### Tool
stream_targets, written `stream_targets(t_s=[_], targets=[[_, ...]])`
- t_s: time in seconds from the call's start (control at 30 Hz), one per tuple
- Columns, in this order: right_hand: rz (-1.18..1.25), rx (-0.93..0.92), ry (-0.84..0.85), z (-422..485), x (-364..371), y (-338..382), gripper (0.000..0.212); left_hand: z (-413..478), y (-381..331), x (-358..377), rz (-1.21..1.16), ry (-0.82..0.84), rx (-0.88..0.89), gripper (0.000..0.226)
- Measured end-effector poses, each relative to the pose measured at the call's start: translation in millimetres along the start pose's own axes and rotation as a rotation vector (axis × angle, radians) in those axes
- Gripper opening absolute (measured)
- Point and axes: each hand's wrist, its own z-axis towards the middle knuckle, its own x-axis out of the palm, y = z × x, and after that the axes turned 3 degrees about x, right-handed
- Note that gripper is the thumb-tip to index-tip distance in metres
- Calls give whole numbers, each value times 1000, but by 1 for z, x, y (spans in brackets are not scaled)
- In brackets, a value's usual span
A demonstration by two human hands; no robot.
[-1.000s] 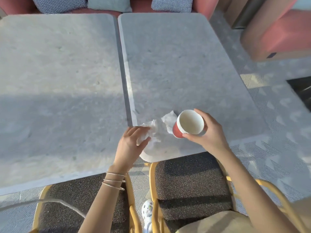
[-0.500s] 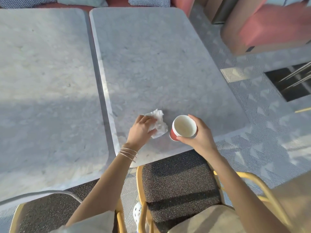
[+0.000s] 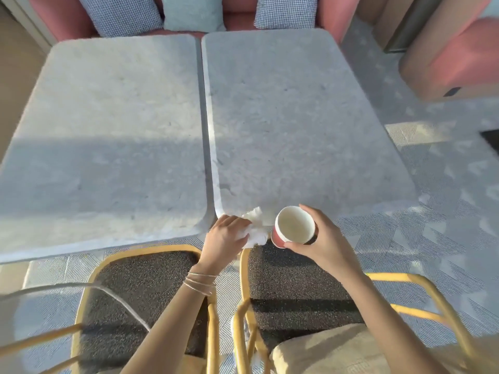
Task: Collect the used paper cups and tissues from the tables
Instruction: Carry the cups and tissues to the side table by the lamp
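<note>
Café / restaurant seating area.
Two marble-look tables (image 3: 297, 117) are set edge to edge, w/ a pink upholstered bench (image 3: 237, 14) & checked cushions (image 3: 121, 14) behind; yellow-framed chairs (image 3: 140, 287) w/ dark speckled seats are placed at the near side. Patterned carpet (image 3: 445, 238) is laid underneath. A red paper cup (image 3: 294, 228) & crumpled tissue (image 3: 256, 230) are seen at the table edge.

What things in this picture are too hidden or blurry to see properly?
1. Head view: part of the crumpled white tissue, covered by the left hand.
2. Head view: base of the red paper cup, hidden by its own rim and the right hand.
3. Head view: the blurred grey curved bar, cut off by the left edge.
</note>
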Motion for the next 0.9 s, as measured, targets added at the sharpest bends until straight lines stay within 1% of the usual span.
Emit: stream_targets(t_s=[0.13,0.17,0.27,0.4,0.5,0.53,0.67,0.8,0.9], targets=[[18,-137,36,-51,-11,26,82,-60,-46,-38,48,-128,26,24],[32,-173,48,-64,-13,31,81,-78,-57,-45,66,-162,10,25],[76,-268,102,-106,-16,39,81,-142,-90,-57,102,-243,-114,26],[98,-389,230,-165,-13,41,83,-233,-132,-60,144,-316,-244,24],[74,-482,340,-213,-7,46,83,-299,-165,-60,209,-352,-267,24],[75,-511,379,-227,-4,50,82,-320,-174,-60,219,-377,-296,25],[55,-612,550,-273,15,70,81,-398,-202,-59,224,-485,-524,26],[12,-727,692,-309,37,98,85,-467,-230,-67,305,-559,-664,26],[-7,-786,776,-335,56,119,86,-516,-245,-72,324,-631,-771,27]])
